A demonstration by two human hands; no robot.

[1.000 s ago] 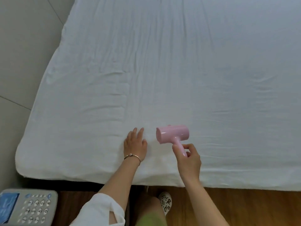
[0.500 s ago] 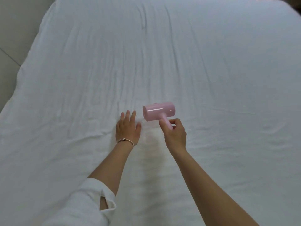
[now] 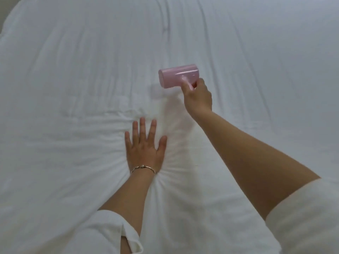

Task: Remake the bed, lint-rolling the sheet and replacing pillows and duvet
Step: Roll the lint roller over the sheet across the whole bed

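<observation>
A white, creased sheet (image 3: 73, 88) fills nearly the whole view. My right hand (image 3: 199, 97) grips the handle of a pink lint roller (image 3: 174, 76), whose drum lies on the sheet ahead of the hand. My left hand (image 3: 145, 147) presses flat on the sheet with fingers spread, nearer to me and left of the roller; wrinkles fan out around its wrist, which wears a thin bracelet. No pillows or duvet are in view.
A sliver of grey floor (image 3: 2, 28) shows at the far left edge past the mattress corner. My white sleeves (image 3: 113, 233) cover the bottom of the view.
My right hand has pushed the roller farther away across the sheet. My view has leaned in over the bed, so the bed edge, floor and phone have dropped out of sight. My left hand stays pressed flat.
</observation>
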